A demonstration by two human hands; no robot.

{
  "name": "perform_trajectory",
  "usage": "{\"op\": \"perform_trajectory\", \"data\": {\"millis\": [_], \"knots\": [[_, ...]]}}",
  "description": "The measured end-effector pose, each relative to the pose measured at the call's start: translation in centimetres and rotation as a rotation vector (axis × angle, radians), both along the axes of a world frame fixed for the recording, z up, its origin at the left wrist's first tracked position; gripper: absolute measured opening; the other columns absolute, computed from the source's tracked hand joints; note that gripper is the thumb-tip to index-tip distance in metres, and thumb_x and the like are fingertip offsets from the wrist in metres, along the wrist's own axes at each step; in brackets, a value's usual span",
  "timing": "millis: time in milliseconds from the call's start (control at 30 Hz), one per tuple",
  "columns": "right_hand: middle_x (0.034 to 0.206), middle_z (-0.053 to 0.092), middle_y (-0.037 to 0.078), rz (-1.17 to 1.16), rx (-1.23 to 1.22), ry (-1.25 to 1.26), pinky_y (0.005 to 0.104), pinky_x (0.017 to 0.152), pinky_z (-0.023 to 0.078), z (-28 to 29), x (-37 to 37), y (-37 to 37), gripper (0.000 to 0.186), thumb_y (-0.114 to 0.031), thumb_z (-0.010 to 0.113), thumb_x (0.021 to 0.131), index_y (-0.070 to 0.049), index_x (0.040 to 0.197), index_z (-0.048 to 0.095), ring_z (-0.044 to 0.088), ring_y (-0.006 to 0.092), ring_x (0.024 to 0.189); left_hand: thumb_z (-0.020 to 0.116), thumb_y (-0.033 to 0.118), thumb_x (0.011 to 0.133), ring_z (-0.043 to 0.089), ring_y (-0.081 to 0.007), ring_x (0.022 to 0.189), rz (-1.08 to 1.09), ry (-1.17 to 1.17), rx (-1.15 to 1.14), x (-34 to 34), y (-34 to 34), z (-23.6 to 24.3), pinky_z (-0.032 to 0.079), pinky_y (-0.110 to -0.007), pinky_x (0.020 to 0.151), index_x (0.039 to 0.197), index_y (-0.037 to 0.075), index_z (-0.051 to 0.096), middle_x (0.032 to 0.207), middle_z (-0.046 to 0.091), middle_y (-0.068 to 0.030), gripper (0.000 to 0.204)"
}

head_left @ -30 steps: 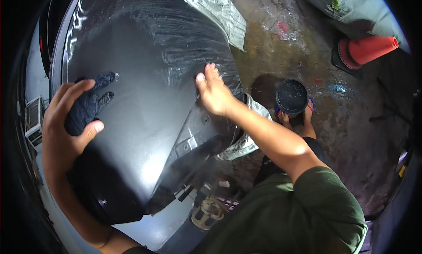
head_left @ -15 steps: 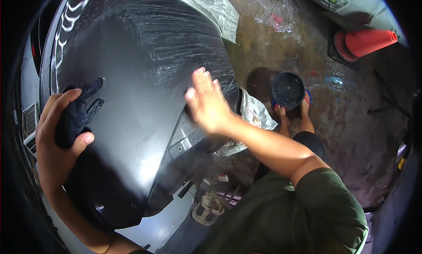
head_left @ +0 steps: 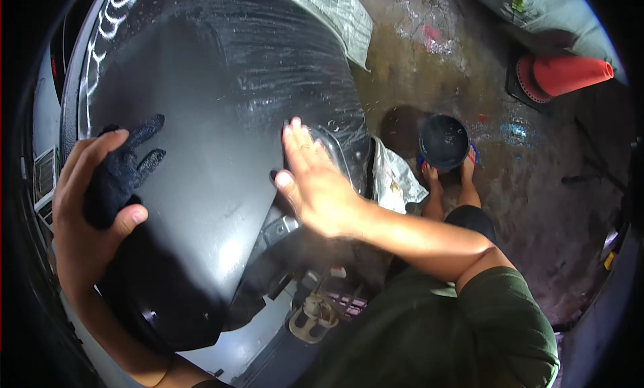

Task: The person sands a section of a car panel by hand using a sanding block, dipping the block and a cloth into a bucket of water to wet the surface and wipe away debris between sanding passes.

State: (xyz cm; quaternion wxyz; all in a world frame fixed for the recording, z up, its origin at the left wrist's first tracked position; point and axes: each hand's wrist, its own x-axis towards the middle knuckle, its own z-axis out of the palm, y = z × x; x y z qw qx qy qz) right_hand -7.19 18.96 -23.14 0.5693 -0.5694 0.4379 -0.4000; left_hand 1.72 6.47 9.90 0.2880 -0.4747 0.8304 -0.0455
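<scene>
A large dark car body panel (head_left: 191,160) fills the left half of the view, wet and marked with pale streaks toward its far side. My right hand (head_left: 322,186) lies flat over the panel near its right edge, fingers stretched out and close together, thumb apart; nothing shows in it. At the panel's left side my left hand (head_left: 90,210) is spread, with index finger and thumb wide apart. Beside it is a dark, finger-shaped patch (head_left: 131,163), like its shadow or reflection; I cannot tell which. Whether the left palm touches the panel is hidden.
A black bucket (head_left: 444,143) stands on the wet, stained floor (head_left: 530,227) by my sandalled feet. An orange traffic cone (head_left: 567,76) lies tipped at the far right. Crumpled masking sheet (head_left: 396,176) hangs beside the panel, with more paper (head_left: 345,22) at its far edge.
My right hand has shifted nearer to me, its fingertips now lower and slightly left. A wet curved mark shows beside it. The left hand is nearly still; the view has moved slightly.
</scene>
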Motion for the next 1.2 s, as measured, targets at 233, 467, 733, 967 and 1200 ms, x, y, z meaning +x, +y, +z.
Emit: {"op": "perform_trajectory", "data": {"millis": [233,467,733,967,1200], "knots": [[0.162,0.033,0.034,-0.304,0.099,0.052,0.0472,0.126,0.029,-5.1,-0.1,-4.8,0.064,-0.038,0.039,0.111,0.011,0.152,0.042,0.034,0.0479,0.150,0.084,0.065,0.069,0.061,-0.0351,0.128,0.011,0.028,-0.013,0.0,-0.3,-0.2,0.046,-0.048,0.110,0.139,0.006,0.063,0.133,0.064,-0.0171,0.094],[0.168,0.027,0.029,-0.164,-0.195,-0.007,0.0536,0.129,0.013,-0.6,0.4,0.9,0.070,-0.039,0.042,0.109,0.005,0.162,0.027,0.021,0.0426,0.159,0.083,0.068,0.070,0.061,-0.0346,0.128,-0.008,0.021,-0.009,0.0,0.2,0.3,0.046,-0.047,0.110,0.139,0.005,0.064,0.136,0.063,-0.0166,0.095],[0.169,0.023,0.030,-0.201,-0.140,-0.224,0.0535,0.129,0.012,-1.9,0.8,0.1,0.067,-0.037,0.035,0.112,0.008,0.161,0.024,0.017,0.0439,0.159,0.085,0.066,0.068,0.064,-0.0349,0.122,-0.109,0.014,0.036,0.3,-0.1,0.3,0.049,-0.046,0.104,0.137,0.004,0.064,0.129,0.065,-0.0157,0.095],[0.165,0.028,0.033,-0.313,0.012,-0.438,0.0410,0.129,0.021,-4.3,-1.1,-2.8,0.060,-0.029,0.039,0.113,0.010,0.158,0.031,0.026,0.0406,0.157,0.080,0.071,0.075,0.061,-0.0355,0.129,-0.098,-0.022,0.037,0.8,-1.0,0.5,0.045,-0.048,0.110,0.141,0.004,0.061,0.135,0.064,-0.0168,0.096],[0.157,0.040,0.035,-0.475,-0.141,0.136,0.0432,0.126,0.031,-8.4,-3.1,-4.6,0.069,0.004,0.049,0.091,0.011,0.157,0.030,0.037,0.0438,0.151,0.082,0.073,0.069,0.064,-0.0356,0.123,-0.165,-0.025,0.011,0.0,-0.7,0.2,0.050,-0.048,0.104,0.137,0.005,0.064,0.128,0.065,-0.0167,0.099]]}}
